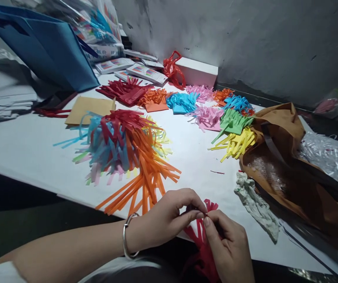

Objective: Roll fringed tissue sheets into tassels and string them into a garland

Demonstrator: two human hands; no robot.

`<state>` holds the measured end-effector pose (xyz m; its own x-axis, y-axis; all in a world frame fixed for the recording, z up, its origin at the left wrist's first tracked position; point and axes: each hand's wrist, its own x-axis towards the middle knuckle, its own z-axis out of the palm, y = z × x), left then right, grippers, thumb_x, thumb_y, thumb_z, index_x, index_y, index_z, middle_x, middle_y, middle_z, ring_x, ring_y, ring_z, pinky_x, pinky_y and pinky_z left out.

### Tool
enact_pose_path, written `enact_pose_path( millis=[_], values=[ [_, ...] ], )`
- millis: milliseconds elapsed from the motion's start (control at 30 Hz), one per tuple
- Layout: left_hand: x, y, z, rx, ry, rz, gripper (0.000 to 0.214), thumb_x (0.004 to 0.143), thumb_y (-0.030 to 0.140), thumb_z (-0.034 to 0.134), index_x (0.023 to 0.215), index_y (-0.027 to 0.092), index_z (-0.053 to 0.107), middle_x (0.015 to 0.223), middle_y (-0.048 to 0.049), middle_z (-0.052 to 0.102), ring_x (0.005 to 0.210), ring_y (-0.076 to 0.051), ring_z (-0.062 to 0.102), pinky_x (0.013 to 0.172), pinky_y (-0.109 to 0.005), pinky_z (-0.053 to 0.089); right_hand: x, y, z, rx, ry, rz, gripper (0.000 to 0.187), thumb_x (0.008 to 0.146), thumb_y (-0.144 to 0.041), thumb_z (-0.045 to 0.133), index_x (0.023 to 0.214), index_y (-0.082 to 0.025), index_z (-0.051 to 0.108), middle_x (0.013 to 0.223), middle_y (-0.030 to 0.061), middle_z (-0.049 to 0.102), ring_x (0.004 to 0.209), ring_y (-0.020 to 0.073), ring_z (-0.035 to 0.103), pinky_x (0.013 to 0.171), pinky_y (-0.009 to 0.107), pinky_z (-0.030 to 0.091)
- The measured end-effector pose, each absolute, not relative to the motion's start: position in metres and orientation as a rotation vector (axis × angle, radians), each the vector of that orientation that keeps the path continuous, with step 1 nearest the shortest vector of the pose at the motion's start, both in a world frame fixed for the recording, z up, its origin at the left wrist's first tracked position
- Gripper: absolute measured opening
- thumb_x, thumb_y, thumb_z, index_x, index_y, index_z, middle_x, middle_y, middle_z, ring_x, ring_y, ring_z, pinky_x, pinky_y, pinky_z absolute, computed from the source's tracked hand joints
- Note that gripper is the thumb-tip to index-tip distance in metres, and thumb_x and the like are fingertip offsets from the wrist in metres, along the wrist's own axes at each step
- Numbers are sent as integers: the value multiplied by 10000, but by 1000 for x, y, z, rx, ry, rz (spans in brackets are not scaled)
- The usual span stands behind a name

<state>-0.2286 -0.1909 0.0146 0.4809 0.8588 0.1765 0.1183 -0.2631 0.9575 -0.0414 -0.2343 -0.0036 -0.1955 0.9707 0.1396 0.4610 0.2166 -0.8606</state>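
Both hands meet fingertip to fingertip above the table's front edge, at a red paper tassel. My left hand, with a silver bangle on its wrist, pinches thumb against forefinger; what lies in that pinch is too small to make out. My right hand is closed at the red tassel, whose strips show above and below the fingers. Left of the hands lies a heap of fringed paper, with an orange tassel on top beside light blue strips. A thin dark tie rests on the white tabletop.
Fringed bundles in several colours, among them a yellow one and a green one, line the back. A brown bag and a crumpled pale cloth lie right. A blue bag, flat boxes and a white box stand behind.
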Motion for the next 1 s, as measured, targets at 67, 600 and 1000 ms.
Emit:
enact_pose_path(
  millis=[67,600,1000],
  values=[
    [-232,-191,19,1695,840,871,104,912,163,595,943,148,693,866,-46,701,779,-134,626,728,-224,486,-42,-235,-5,-1298,-1789,925,280,984,-316,485,774,-199,627,629,-32,536,554,106,502,531,201,396],
    [-243,-188,12,1210,907,543,162,744,287,731,730,147,651,674,12,645,644,-123,567,598,-215,412,-44,-235,-27,-933,-2212,71,180,933,-90,581,1102,-139,619,820,60,685,743,177,639,781,338,500],
    [-336,-168,48,1690,1428,1167,140,852,351,603,950,260,646,865,18,680,776,-165,620,670,-260,490,-59,-243,-56,-1308,-1743,-11,483,1002,-452,497,1392,-168,509,1277,153,639,1207,281,589,964,438,523]
  ],
)
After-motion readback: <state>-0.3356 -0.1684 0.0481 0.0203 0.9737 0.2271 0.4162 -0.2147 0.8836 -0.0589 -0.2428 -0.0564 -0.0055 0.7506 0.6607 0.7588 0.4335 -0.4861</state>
